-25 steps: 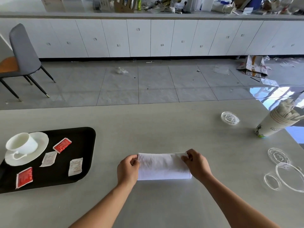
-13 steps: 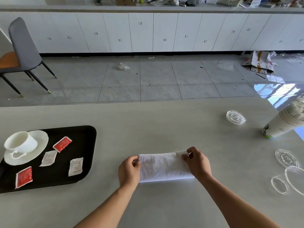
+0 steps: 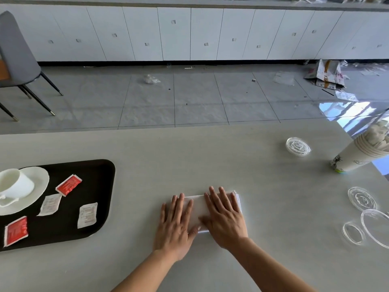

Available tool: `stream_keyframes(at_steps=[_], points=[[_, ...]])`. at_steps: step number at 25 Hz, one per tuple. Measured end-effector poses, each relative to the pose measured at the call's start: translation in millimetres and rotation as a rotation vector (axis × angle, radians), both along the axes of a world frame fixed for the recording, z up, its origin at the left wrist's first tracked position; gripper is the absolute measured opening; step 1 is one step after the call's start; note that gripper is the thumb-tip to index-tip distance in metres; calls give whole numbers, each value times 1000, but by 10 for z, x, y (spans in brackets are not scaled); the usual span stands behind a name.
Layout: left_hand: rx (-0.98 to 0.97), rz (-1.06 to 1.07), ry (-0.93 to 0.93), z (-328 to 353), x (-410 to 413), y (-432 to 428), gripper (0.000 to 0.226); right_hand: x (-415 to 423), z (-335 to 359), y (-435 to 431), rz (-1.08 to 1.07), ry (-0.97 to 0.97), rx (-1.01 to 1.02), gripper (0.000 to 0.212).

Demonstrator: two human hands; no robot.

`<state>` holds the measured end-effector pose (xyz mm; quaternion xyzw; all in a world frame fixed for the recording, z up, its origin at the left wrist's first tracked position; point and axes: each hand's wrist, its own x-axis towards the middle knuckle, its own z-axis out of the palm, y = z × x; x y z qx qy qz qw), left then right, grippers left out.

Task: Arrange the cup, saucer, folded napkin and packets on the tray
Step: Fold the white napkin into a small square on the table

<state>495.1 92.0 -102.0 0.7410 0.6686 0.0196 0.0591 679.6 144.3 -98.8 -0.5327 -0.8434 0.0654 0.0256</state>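
A white folded napkin (image 3: pixel 199 209) lies on the grey table in front of me. My left hand (image 3: pixel 175 224) and my right hand (image 3: pixel 224 218) rest flat on it, fingers spread, covering most of it. To the left sits a black tray (image 3: pixel 99 192). On the tray stand a white cup (image 3: pixel 14 184) on a white saucer (image 3: pixel 40 186), two red packets (image 3: pixel 68 185) (image 3: pixel 16 231) and two white packets (image 3: pixel 50 204) (image 3: pixel 87 215).
At the right of the table are a stack of paper cups (image 3: pixel 357 154) lying tilted, a clear lid (image 3: pixel 297 146) and several more clear lids (image 3: pixel 362 200) near the edge. A grey chair (image 3: pixel 19 60) stands on the floor at far left.
Both hands held the napkin's two ends by the fingertips; now they lie flat on top, and the napkin looks narrower, folded over. The camera has tilted down.
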Motion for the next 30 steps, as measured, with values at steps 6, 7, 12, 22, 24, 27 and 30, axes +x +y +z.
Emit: stream_keyframes(at_steps=[6, 7, 12, 22, 24, 27, 30], points=[[-64, 21, 7, -26, -3, 6, 75, 73, -22, 16, -36, -22, 4, 79], [-70, 20, 2, -26, -5, 3, 75, 126, -40, 14, -73, -28, -1, 81], [-75, 42, -7, 36, 35, 10, 74, 230, -111, -10, -105, -37, -33, 85], [-110, 864, -748, 467, 68, -111, 61, -372, 299, -171, -269, 864, -230, 50], [-143, 946, -808, 496, 51, -56, 56, -536, 385, -156, -472, 1250, -548, 47], [-188, 1054, -920, 522, 43, 11, 26, -587, 379, -158, -519, 1323, -617, 47], [-220, 1083, -996, 552, 46, 68, 14, -562, 332, -148, -503, 1315, -653, 48]])
